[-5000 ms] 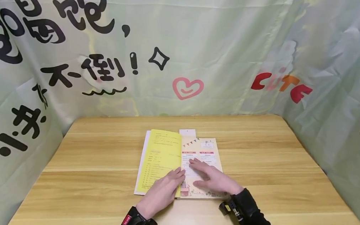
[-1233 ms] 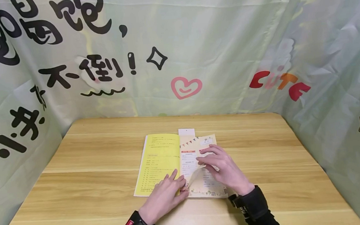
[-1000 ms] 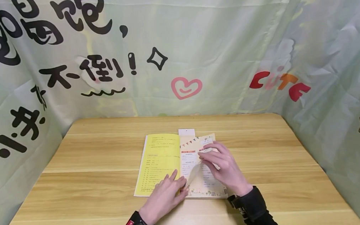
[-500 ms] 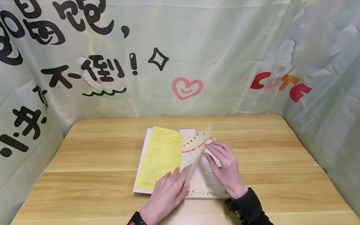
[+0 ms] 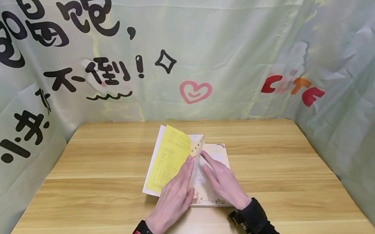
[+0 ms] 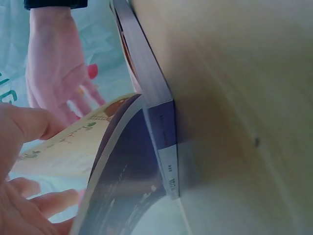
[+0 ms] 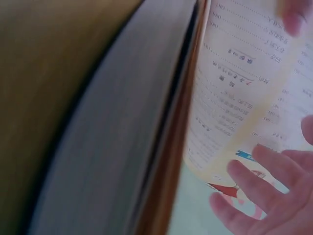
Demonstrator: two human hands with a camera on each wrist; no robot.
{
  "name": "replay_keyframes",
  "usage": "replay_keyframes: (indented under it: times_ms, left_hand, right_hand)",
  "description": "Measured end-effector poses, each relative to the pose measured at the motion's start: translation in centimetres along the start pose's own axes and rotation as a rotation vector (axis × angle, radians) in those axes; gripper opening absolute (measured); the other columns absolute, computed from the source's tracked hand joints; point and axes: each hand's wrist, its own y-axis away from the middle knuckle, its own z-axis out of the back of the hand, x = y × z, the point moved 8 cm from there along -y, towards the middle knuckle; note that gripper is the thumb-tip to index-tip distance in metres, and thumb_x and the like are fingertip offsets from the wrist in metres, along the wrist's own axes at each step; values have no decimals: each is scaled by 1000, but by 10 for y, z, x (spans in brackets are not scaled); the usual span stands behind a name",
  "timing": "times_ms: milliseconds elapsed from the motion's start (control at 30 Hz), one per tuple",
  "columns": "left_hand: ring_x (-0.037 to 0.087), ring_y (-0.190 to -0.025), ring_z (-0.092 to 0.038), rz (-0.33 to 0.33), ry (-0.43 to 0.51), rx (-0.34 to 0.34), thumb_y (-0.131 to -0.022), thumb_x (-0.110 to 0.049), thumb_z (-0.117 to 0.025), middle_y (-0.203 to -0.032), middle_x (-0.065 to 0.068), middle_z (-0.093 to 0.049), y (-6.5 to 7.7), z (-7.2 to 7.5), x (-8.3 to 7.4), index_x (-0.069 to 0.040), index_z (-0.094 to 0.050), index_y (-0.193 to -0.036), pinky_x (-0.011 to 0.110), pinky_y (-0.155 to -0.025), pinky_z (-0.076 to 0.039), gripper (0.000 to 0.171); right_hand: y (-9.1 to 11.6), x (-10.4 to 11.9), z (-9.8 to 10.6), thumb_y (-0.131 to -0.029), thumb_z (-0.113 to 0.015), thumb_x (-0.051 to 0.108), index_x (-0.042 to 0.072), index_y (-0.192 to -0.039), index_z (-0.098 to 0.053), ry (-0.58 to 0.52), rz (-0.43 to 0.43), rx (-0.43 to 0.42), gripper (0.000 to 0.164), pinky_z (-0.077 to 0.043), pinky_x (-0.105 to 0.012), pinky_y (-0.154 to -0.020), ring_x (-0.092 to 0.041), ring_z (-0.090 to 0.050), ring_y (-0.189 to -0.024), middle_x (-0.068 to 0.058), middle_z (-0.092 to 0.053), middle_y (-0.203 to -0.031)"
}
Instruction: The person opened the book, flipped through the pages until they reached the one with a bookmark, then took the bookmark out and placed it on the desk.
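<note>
An open book (image 5: 214,196) lies on the table, its front cover and yellow page (image 5: 170,155) tilted up at the left. A cream printed page (image 5: 197,164) stands raised between my hands. My left hand (image 5: 174,196) rests along the yellow page near the fold with straight fingers. In the left wrist view, its thumb lies by the cream page and the dark outer cover (image 6: 127,171) bends upward. My right hand (image 5: 225,184) touches the raised page from the right, fingers extended. The right wrist view shows its spread fingers (image 7: 259,186) beside the printed page (image 7: 230,98). The left fingertips' contact is partly hidden.
A white card (image 5: 200,135) shows behind the book's top edge. The wooden table (image 5: 111,161) extends around the book. A pale printed cloth (image 5: 229,54) hangs along the back and sides.
My right hand first rested on the page, then lifted its edge and carried it leftward; its fingers have now straightened. The yellow page and cover have tilted up under my left hand.
</note>
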Motion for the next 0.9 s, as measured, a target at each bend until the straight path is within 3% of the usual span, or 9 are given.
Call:
replay_keyframes:
  times_ms: [233,400,533,733,900]
  left_hand:
    - [34,-143,-46,-43,-48,-98,-81,-7,-76,-164,18,-31,-3,12,-2,3,-19,-159,45,-112,-48,97]
    - [36,-145,-43,-44,-102,-162,-79,-6,-76,-164,17,-33,-3,18,-1,4,-22,-157,51,-115,-44,95]
    - [37,-147,-40,-40,-127,-184,-82,-5,-72,-165,14,-32,-4,23,0,2,-24,-157,50,-120,-38,90]
    - [37,-146,-41,-67,-163,-240,-87,-4,-55,-163,16,-35,-5,30,0,2,-29,-156,46,-129,-22,74]
    - [36,-147,-40,-40,-198,-208,-80,10,-54,-163,15,-35,-5,30,3,-1,-28,-157,48,-130,-18,82]
  right_hand:
    - [4,-3,-20,-109,-43,32,17,-160,-28,-43,-72,206,56,-43,-51,-116,-32,-51,-140,-6,-42,-159]
    - [7,-1,-28,-108,-43,36,19,-161,-26,-68,-72,309,58,-43,-51,-116,-31,-50,-141,-11,-44,-158]
    - [10,1,-33,-108,-42,38,17,-161,-26,-71,-49,363,59,-42,-49,-117,-31,-49,-141,-15,-47,-155]
    - [12,3,-39,-108,-44,38,13,-160,-27,-83,-24,420,61,-41,-47,-119,-29,-47,-143,-14,-44,-158]
    - [13,3,-43,-107,-47,37,12,-159,-30,-69,-3,455,60,-42,-49,-118,-27,-46,-145,-10,-43,-159]
